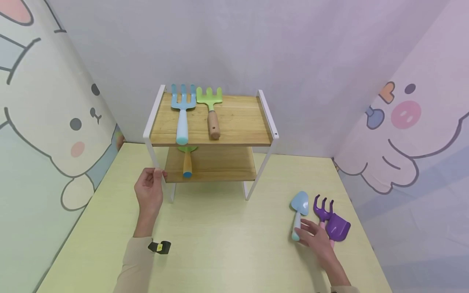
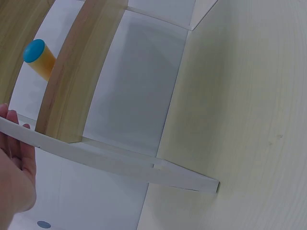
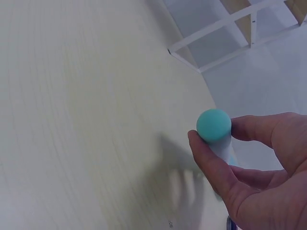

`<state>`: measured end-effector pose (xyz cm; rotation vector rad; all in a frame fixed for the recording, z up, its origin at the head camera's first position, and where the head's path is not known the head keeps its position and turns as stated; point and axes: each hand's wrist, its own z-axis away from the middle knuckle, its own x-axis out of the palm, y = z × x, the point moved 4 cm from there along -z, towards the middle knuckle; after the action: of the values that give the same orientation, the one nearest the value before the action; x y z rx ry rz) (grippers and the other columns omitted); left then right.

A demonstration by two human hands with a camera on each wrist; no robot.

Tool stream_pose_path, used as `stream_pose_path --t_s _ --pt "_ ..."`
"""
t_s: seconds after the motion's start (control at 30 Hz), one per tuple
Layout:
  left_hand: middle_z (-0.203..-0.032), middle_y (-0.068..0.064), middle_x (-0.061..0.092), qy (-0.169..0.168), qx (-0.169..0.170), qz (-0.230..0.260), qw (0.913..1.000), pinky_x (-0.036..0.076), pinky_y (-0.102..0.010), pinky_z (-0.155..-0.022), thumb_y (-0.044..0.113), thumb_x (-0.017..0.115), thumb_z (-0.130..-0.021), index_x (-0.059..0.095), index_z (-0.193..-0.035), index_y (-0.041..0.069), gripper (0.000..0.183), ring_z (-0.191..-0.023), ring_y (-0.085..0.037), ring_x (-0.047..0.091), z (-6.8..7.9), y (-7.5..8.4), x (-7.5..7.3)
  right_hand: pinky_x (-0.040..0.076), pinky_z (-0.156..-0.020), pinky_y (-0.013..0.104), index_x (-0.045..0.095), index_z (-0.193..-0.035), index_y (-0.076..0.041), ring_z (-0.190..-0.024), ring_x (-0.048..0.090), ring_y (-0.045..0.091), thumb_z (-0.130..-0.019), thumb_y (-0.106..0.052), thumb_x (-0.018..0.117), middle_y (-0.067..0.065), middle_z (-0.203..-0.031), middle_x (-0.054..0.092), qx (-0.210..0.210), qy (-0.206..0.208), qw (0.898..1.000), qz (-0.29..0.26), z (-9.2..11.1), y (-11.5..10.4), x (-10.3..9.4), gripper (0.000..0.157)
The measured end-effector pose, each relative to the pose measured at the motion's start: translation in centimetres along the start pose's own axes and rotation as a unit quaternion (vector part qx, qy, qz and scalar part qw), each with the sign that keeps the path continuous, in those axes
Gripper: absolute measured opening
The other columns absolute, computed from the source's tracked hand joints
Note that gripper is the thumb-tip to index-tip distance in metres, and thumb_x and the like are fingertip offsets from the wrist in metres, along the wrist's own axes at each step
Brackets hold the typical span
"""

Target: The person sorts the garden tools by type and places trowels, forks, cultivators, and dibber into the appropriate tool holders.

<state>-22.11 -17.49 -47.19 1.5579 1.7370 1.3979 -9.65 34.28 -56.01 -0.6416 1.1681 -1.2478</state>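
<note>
"Right grip (image 1: 316, 241)?"
"Pinching the blue trowel (image 1: 300, 203) by its handle (image 1: 297, 221), at the right side of the tabletop (image 1: 212, 244), just left of the purple fork (image 1: 323, 213)."
"Left grip (image 1: 150, 192)?"
"Curled on the left front upright (image 1: 151, 154) of the shelf rack (image 1: 242, 122)."

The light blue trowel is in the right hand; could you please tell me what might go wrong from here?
Pinched near one end by the right hand, the light blue trowel could tip or twist. The purple rake and purple scoop lie close beside that hand, so it might knock them.
</note>
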Motion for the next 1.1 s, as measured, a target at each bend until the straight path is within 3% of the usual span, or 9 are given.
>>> stream_pose_path --t_s 0.13,0.33,0.47,0.63,0.9,1.1 --pt "-0.083 0.001 0.072 -0.002 0.000 0.000 1.0000 0.053 -0.019 -0.073 -0.004 0.058 -0.102 0.060 -0.092 -0.009 0.011 -0.077 -0.010 0.069 0.0 0.2 0.1 0.060 -0.083 0.034 0.046 -0.148 0.006 -0.099 0.075 0.027 -0.098 -0.015 0.071 0.035 -0.144 0.050 -0.018 0.003 1.000 -0.003 0.4 -0.3 0.0 0.060" --pt "-0.082 0.002 0.072 -0.005 0.003 0.000 1.0000 0.052 -0.017 -0.072 -0.007 0.055 -0.102 0.057 -0.093 -0.016 0.012 -0.077 -0.009 0.069 0.1 0.5 0.3 0.061 -0.082 0.034 0.046 -0.148 0.006 -0.096 0.074 0.017 -0.097 -0.011 0.072 0.035 -0.143 0.051 -0.041 0.002 0.999 -0.027 1.3 -1.1 0.2 0.059" --pt "-0.081 0.002 0.072 -0.007 0.004 -0.001 1.0000 0.052 -0.016 -0.072 -0.012 0.053 -0.101 0.054 -0.093 -0.020 0.012 -0.077 -0.008 0.069 0.2 1.6 0.8 0.061 -0.082 0.034 0.047 -0.148 0.004 -0.095 0.074 0.012 -0.096 -0.009 0.073 0.034 -0.143 0.052 -0.051 -0.001 0.998 -0.039 1.9 -1.6 0.4 0.059" --pt "-0.081 0.002 0.072 -0.008 0.009 0.003 0.9999 0.051 -0.016 -0.070 -0.012 0.053 -0.101 0.057 -0.090 -0.015 0.012 -0.076 -0.009 0.069 0.4 2.6 1.1 0.061 -0.082 0.035 0.047 -0.149 0.002 -0.098 0.074 0.013 -0.095 -0.011 0.074 0.031 -0.145 0.051 -0.056 -0.005 0.997 -0.048 2.7 -2.5 0.7 0.061" --pt "-0.081 0.002 0.071 -0.006 0.005 -0.008 0.9999 0.051 -0.016 -0.071 -0.011 0.053 -0.102 0.054 -0.093 -0.019 0.012 -0.077 -0.008 0.069 0.2 1.6 0.7 0.060 -0.083 0.034 0.052 -0.146 -0.002 -0.099 0.074 0.015 -0.093 -0.010 0.077 0.025 -0.143 0.055 -0.065 -0.007 0.997 -0.039 4.3 -3.8 1.1 0.059" --pt "-0.081 0.001 0.071 -0.003 0.005 -0.004 1.0000 0.052 -0.016 -0.072 -0.011 0.053 -0.102 0.057 -0.091 -0.015 0.012 -0.077 -0.008 0.069 0.0 0.6 0.3 0.061 -0.080 0.033 0.052 -0.145 -0.001 -0.097 0.074 0.017 -0.093 -0.006 0.075 0.027 -0.138 0.058 -0.102 -0.013 0.994 -0.032 5.5 -5.1 1.5 0.057"
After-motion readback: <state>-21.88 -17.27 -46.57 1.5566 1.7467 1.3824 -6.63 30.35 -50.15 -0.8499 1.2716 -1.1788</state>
